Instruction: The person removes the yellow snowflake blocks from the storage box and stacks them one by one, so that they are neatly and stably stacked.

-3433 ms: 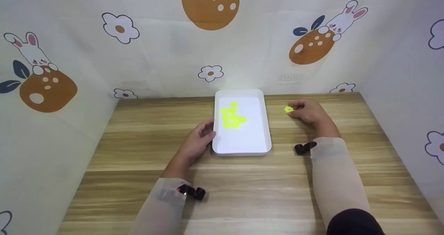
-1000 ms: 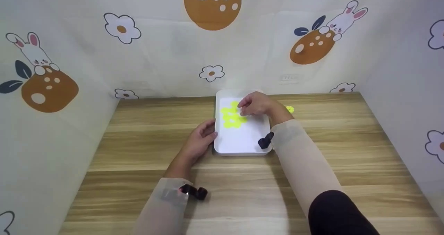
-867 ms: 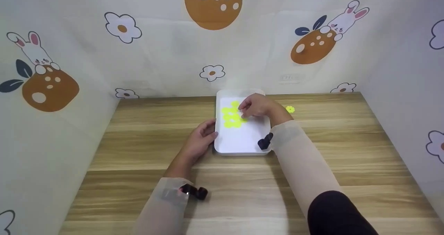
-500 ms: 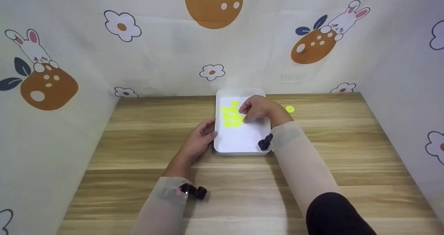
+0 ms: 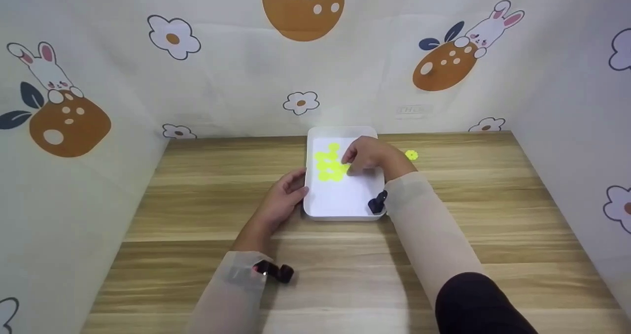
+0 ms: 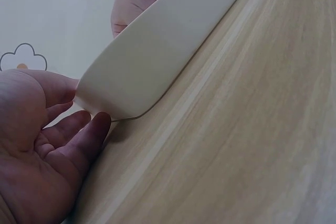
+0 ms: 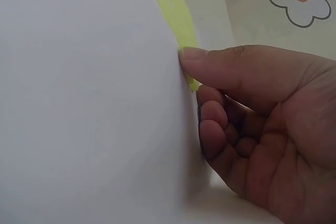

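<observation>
Your right hand (image 5: 367, 155), fingers curled, presses yellow round plastic discs (image 5: 329, 165) in the white rectangular plastic tray (image 5: 342, 207), while your left hand (image 5: 285, 196), fingers relaxed, touches its edge.

A staged recording booth: wooden table (image 5: 197, 196) (walled by cartoon bunny-print sheets (image 5: 98, 78)).

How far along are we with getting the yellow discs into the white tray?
Mostly done: a cluster of yellow discs lies in the white tray. In hand: the right hand sets a disc down at the cluster's edge while the left hand steadies the tray. Left: one yellow disc on the table.
</observation>
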`<action>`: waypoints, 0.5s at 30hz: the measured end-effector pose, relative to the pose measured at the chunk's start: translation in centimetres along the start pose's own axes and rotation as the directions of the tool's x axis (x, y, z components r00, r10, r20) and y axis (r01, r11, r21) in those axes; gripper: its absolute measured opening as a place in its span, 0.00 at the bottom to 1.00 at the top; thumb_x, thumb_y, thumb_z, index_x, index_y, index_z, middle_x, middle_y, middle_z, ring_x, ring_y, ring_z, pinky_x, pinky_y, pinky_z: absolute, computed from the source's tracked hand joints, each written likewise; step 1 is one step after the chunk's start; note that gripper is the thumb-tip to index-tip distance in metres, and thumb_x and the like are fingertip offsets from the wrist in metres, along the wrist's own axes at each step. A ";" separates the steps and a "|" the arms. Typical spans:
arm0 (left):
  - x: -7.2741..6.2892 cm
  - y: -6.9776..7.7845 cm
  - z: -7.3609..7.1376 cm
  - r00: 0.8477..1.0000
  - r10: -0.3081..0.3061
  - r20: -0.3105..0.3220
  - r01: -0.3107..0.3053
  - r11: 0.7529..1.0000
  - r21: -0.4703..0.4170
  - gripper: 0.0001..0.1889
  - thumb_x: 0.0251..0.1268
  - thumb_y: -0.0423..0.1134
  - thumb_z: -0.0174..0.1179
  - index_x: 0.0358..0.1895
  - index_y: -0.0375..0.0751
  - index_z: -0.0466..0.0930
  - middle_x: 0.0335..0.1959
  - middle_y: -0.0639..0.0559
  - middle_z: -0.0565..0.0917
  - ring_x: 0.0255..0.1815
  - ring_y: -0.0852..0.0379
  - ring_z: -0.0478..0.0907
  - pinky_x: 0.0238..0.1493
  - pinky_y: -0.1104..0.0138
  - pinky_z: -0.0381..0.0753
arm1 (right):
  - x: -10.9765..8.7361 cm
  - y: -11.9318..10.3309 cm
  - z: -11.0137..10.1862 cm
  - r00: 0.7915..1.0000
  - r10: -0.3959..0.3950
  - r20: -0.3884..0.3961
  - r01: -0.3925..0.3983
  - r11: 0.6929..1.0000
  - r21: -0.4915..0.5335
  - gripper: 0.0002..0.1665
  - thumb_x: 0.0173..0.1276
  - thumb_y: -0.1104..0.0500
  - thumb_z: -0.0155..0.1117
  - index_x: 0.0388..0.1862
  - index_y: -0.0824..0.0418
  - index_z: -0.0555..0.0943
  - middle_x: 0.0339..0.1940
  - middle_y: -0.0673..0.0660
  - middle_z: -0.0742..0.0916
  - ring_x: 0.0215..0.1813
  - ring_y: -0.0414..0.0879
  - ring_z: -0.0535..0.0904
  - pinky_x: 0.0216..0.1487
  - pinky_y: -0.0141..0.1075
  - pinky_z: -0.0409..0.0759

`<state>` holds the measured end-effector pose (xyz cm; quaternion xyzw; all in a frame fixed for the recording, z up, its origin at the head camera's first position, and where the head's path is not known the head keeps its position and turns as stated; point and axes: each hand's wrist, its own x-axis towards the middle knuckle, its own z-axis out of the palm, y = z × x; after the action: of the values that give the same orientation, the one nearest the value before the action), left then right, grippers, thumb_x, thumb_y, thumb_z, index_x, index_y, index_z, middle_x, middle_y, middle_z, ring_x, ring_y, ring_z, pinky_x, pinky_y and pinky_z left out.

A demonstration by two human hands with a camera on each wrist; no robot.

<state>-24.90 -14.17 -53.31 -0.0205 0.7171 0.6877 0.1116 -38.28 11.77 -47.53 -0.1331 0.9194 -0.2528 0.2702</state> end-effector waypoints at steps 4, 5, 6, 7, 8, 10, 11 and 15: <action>0.0 -0.1 0.0 1.000 0.004 -0.001 -0.004 1.000 0.003 0.30 0.79 0.33 0.61 0.81 0.42 0.68 0.82 0.42 0.71 0.83 0.45 0.69 0.82 0.51 0.73 | 0.1 -0.1 0.1 1.000 -0.004 -0.001 0.004 1.000 0.009 0.15 0.63 0.62 0.78 0.48 0.50 0.88 0.46 0.52 0.86 0.50 0.50 0.78 0.51 0.40 0.79; 0.0 -0.1 -0.1 1.000 0.006 -0.002 -0.006 1.000 0.001 0.30 0.79 0.32 0.60 0.81 0.42 0.68 0.82 0.42 0.70 0.83 0.44 0.69 0.82 0.51 0.72 | 0.1 -0.1 0.1 1.000 -0.010 -0.003 0.010 1.000 0.018 0.15 0.64 0.62 0.79 0.48 0.51 0.88 0.46 0.53 0.85 0.50 0.50 0.78 0.51 0.40 0.79; -0.1 -0.1 -0.1 1.000 0.010 -0.002 -0.010 1.000 0.001 0.30 0.79 0.32 0.60 0.81 0.42 0.68 0.83 0.42 0.70 0.84 0.44 0.68 0.83 0.51 0.72 | 0.2 -0.1 0.1 1.000 -0.018 -0.007 0.018 1.000 0.023 0.15 0.64 0.62 0.79 0.48 0.51 0.87 0.46 0.53 0.85 0.49 0.51 0.78 0.51 0.40 0.79; 0.0 -0.1 -0.1 1.000 0.012 -0.003 -0.012 1.000 0.001 0.30 0.79 0.32 0.60 0.81 0.42 0.68 0.83 0.42 0.69 0.84 0.44 0.68 0.83 0.51 0.72 | 0.2 0.0 0.1 1.000 -0.022 -0.011 0.022 0.999 0.030 0.15 0.64 0.63 0.78 0.48 0.51 0.87 0.46 0.53 0.85 0.50 0.51 0.78 0.51 0.40 0.78; -0.1 -0.1 -0.1 1.000 0.014 -0.003 -0.014 1.000 0.002 0.30 0.79 0.32 0.60 0.81 0.42 0.68 0.83 0.42 0.69 0.84 0.44 0.68 0.83 0.51 0.71 | 0.3 0.0 0.1 1.000 -0.022 -0.017 0.023 0.999 0.039 0.15 0.64 0.63 0.78 0.48 0.51 0.86 0.46 0.54 0.85 0.50 0.51 0.78 0.51 0.40 0.79; -0.1 0.0 -0.1 1.000 0.015 -0.005 -0.015 1.000 0.003 0.30 0.79 0.33 0.61 0.81 0.43 0.68 0.83 0.43 0.70 0.84 0.45 0.68 0.83 0.52 0.71 | 0.3 0.0 0.1 0.999 -0.021 -0.024 0.022 0.998 0.053 0.16 0.65 0.63 0.78 0.49 0.50 0.86 0.47 0.54 0.85 0.51 0.51 0.78 0.52 0.40 0.78; -0.1 0.0 -0.1 1.000 0.016 -0.004 -0.016 1.000 0.004 0.30 0.79 0.33 0.61 0.81 0.43 0.68 0.83 0.43 0.70 0.84 0.45 0.68 0.83 0.52 0.71 | 0.3 0.0 0.1 0.999 -0.021 -0.028 0.022 0.998 0.054 0.16 0.65 0.62 0.78 0.49 0.50 0.86 0.47 0.54 0.85 0.52 0.51 0.79 0.52 0.41 0.79; 0.0 -0.1 -0.1 1.000 0.014 -0.001 -0.014 1.000 0.007 0.30 0.79 0.33 0.61 0.81 0.42 0.68 0.82 0.43 0.71 0.84 0.45 0.69 0.84 0.52 0.70 | 0.3 0.1 0.2 0.999 -0.017 -0.031 0.019 0.998 0.062 0.16 0.66 0.61 0.78 0.50 0.48 0.87 0.47 0.54 0.85 0.52 0.51 0.79 0.52 0.41 0.79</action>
<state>-24.87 -14.23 -53.40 -0.0156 0.7195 0.6861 0.1064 -38.44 11.71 -47.85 -0.1290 0.9139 -0.2859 0.2579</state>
